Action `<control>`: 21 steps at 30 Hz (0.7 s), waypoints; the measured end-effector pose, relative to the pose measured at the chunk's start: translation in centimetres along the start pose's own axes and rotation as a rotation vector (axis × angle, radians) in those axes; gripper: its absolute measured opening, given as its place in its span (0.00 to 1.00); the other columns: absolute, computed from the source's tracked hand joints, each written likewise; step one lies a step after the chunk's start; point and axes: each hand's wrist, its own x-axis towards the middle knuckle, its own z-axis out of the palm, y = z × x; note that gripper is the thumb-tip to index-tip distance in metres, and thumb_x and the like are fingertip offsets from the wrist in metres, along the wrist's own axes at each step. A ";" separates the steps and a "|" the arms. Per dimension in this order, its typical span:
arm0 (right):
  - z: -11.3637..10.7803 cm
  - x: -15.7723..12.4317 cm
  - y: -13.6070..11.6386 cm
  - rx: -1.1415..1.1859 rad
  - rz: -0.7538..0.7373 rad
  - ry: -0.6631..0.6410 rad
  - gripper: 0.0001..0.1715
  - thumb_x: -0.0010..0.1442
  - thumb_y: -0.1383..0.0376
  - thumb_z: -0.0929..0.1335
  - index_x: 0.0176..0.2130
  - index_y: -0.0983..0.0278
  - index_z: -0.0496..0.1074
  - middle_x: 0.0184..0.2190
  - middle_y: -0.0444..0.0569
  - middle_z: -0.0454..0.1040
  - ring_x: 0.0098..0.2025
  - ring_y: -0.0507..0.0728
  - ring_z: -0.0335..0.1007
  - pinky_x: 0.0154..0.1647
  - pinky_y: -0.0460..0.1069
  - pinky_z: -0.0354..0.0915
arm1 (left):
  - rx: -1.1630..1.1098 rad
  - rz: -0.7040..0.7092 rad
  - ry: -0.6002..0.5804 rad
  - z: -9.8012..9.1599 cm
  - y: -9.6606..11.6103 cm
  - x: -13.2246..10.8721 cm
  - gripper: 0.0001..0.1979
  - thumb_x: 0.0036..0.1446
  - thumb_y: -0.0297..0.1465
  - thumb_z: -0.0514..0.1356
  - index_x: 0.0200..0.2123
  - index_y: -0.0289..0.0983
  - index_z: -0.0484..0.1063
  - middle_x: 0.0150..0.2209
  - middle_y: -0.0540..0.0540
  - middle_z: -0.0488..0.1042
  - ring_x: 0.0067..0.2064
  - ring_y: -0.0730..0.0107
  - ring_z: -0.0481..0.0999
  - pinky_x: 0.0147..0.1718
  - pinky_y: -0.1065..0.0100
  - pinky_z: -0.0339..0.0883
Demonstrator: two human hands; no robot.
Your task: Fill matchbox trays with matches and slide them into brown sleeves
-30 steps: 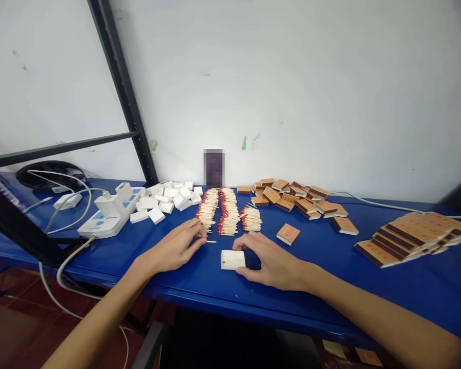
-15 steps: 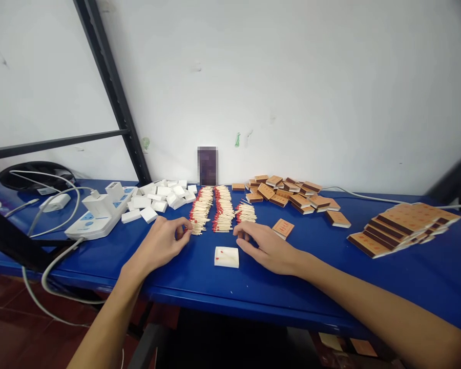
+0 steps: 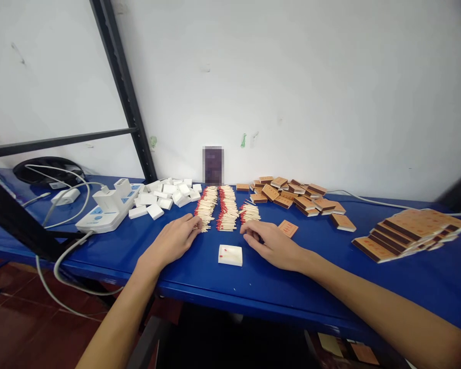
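Observation:
My left hand (image 3: pixel 174 238) is at the near end of the left row of matches (image 3: pixel 206 207), fingers bent and pressed together, fingertips touching the lowest sticks. What it pinches is hidden. My right hand (image 3: pixel 271 245) hovers at the near end of the short right match pile (image 3: pixel 249 211), its fingers curled in; whatever they hold cannot be made out. Between the hands lies a white matchbox tray (image 3: pixel 230 255) with a couple of red-tipped matches in it. A middle row of matches (image 3: pixel 227 207) stands behind the tray. One orange matchbox sleeve (image 3: pixel 288 228) lies just beyond my right hand.
White trays (image 3: pixel 165 195) are heaped at back left, orange matchbox sleeves (image 3: pixel 292 193) at back right. Flattened sleeves (image 3: pixel 411 230) are stacked at far right. A power strip (image 3: pixel 111 215) with cables and a black rack post (image 3: pixel 125 87) stand left. A blurred dark object (image 3: pixel 213 165) leans on the wall.
The view has shifted slightly, moving the scene to the right. My left hand has come closer to the left row and its fingers have closed over the match ends. My right hand is little changed.

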 end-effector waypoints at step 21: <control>1.0 1.5 0.3 -0.070 -0.009 -0.009 0.06 0.65 0.67 0.62 0.42 0.63 0.68 0.27 0.43 0.69 0.30 0.53 0.63 0.33 0.48 0.58 | -0.260 0.169 -0.114 -0.4 6.2 -0.1 0.11 0.59 0.38 0.60 0.43 0.41 0.72 0.42 0.46 0.67 0.47 0.59 0.69 0.49 0.58 0.64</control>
